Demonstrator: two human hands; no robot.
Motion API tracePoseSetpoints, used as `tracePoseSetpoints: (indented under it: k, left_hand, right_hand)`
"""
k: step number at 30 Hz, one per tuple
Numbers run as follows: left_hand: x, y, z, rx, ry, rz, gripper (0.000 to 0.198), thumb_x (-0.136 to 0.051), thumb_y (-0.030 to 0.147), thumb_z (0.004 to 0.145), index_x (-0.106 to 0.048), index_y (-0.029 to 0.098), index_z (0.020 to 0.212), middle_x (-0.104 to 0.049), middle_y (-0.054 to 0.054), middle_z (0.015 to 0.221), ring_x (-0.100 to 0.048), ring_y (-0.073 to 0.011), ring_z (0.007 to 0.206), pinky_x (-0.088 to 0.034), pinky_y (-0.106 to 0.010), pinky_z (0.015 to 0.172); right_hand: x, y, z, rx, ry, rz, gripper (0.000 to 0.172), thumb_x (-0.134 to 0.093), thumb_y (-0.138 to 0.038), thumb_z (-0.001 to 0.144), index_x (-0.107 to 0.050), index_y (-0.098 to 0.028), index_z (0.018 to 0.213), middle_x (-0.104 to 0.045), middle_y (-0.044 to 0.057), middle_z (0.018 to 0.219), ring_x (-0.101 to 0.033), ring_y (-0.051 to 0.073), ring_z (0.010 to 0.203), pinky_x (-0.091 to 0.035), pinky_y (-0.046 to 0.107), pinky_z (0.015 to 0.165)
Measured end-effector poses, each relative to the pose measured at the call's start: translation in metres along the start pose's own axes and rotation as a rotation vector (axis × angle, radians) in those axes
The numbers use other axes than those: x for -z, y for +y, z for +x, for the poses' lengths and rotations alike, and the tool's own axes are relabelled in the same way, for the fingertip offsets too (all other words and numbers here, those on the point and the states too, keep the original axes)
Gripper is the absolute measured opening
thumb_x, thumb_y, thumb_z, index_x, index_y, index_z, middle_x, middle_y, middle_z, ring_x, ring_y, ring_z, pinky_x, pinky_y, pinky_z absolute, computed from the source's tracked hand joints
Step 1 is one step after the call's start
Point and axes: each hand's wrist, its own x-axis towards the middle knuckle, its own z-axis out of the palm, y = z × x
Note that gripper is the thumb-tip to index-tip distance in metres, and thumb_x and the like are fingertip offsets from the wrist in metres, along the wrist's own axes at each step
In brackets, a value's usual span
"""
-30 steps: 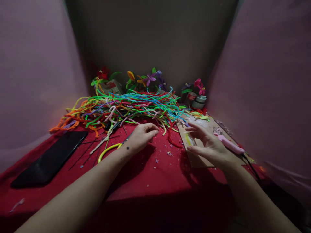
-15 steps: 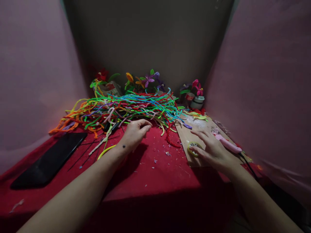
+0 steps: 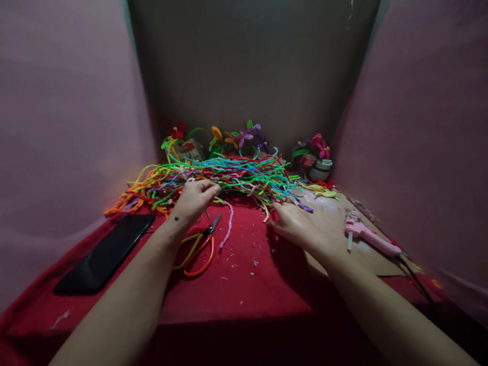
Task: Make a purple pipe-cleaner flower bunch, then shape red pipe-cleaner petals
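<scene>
The left hand [image 3: 195, 201], thumb and finger close together, is before the long heap of multicoloured fuzzy stems [image 3: 244, 172] on red cloth [image 3: 236, 292]. The right hand [image 3: 293, 223] is at its right front; I cannot tell whether either grips something.

Seen from a camera worn on the person's head, the table [image 3: 244, 300] spreads out below in a single wide view that looks forward and down. Forearms [image 3: 125, 295] enter from the near left and near right, the lens set behind and above the hands [image 3: 191, 202]. Pink hangings [image 3: 64, 112] flank both sides; a dark wall [image 3: 247, 66] faces the camera at the far end.
</scene>
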Motion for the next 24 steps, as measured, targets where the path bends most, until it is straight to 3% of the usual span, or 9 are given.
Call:
tracePoseSetpoints:
  k: [3,5,7,10,13,17,21,24]
  left_hand:
    - [0.008,-0.007,0.000,-0.084,-0.359,0.348,0.029,-0.058,0.040,0.067,-0.068,0.018,0.084,-0.064,-0.003,0.070,-0.056,-0.0165,0.065,-0.039,-0.025,0.059]
    - [0.008,-0.008,-0.004,-0.081,-0.528,0.561,0.036,-0.062,0.041,0.063,-0.066,0.020,0.091,-0.065,-0.005,0.075,-0.058,-0.0204,0.070,-0.040,-0.028,0.062]
    - [0.004,-0.006,-0.010,-0.064,-0.620,0.723,0.039,-0.065,0.040,0.059,-0.063,0.020,0.093,-0.066,-0.007,0.079,-0.060,-0.0233,0.073,-0.040,-0.029,0.062]
    - [-0.003,-0.003,-0.016,-0.087,-0.676,0.812,0.045,-0.064,0.032,0.060,-0.057,0.020,0.103,-0.067,-0.011,0.091,-0.061,-0.0262,0.082,-0.042,-0.031,0.066]
    - [-0.008,-0.003,-0.017,-0.077,-0.647,0.792,0.054,-0.059,0.025,0.065,-0.047,0.021,0.118,-0.065,-0.012,0.102,-0.061,-0.0270,0.092,-0.043,-0.032,0.073]
    - [-0.014,-0.013,-0.014,-0.057,-0.520,0.775,0.047,-0.051,0.022,0.073,-0.046,0.024,0.120,-0.064,-0.011,0.107,-0.061,-0.0247,0.096,-0.043,-0.033,0.078]
    - [-0.021,-0.019,-0.011,-0.023,-0.360,0.864,0.042,-0.039,0.016,0.080,-0.046,0.017,0.122,-0.058,-0.018,0.110,-0.059,-0.0289,0.095,-0.045,-0.040,0.075]
    - [-0.035,-0.009,-0.008,-0.103,-0.163,0.870,0.049,-0.037,0.014,0.081,-0.038,0.016,0.130,-0.052,-0.019,0.115,-0.054,-0.0279,0.103,-0.045,-0.039,0.079]
  right_hand:
    - [0.011,-0.006,-0.003,-0.070,0.127,-0.018,0.021,-0.043,-0.016,0.081,-0.064,-0.020,0.081,-0.065,0.011,0.081,-0.058,0.022,0.078,-0.034,0.030,0.066]
    - [0.013,-0.008,-0.003,-0.105,0.067,0.039,0.022,-0.045,-0.010,0.077,-0.063,-0.020,0.073,-0.065,0.008,0.073,-0.057,0.019,0.068,-0.032,0.028,0.061]
    - [0.008,-0.006,0.003,-0.119,-0.016,0.113,0.022,-0.046,-0.008,0.073,-0.063,-0.020,0.068,-0.064,0.006,0.066,-0.055,0.017,0.059,-0.030,0.028,0.057]
    - [-0.009,0.000,0.017,-0.112,0.031,0.255,0.023,-0.045,-0.010,0.072,-0.063,-0.019,0.061,-0.062,0.006,0.059,-0.053,0.016,0.055,-0.029,0.028,0.054]
    - [-0.024,0.009,0.028,-0.085,0.091,0.451,0.020,-0.047,-0.008,0.065,-0.061,-0.017,0.053,-0.059,0.005,0.054,-0.050,0.014,0.052,-0.028,0.026,0.051]
    - [-0.027,0.021,0.027,-0.128,0.133,0.667,0.019,-0.046,-0.012,0.063,-0.065,-0.014,0.064,-0.059,0.002,0.056,-0.048,0.011,0.050,-0.031,0.023,0.048]
    - [-0.021,0.031,0.020,-0.236,0.243,1.436,0.014,-0.051,-0.017,0.057,-0.061,-0.013,0.066,-0.053,-0.001,0.052,-0.042,0.009,0.042,-0.029,0.021,0.039]
    - [-0.016,0.034,0.019,-0.295,0.188,1.799,0.014,-0.053,-0.013,0.052,-0.058,-0.014,0.065,-0.050,-0.003,0.049,-0.041,0.006,0.038,-0.026,0.018,0.035]
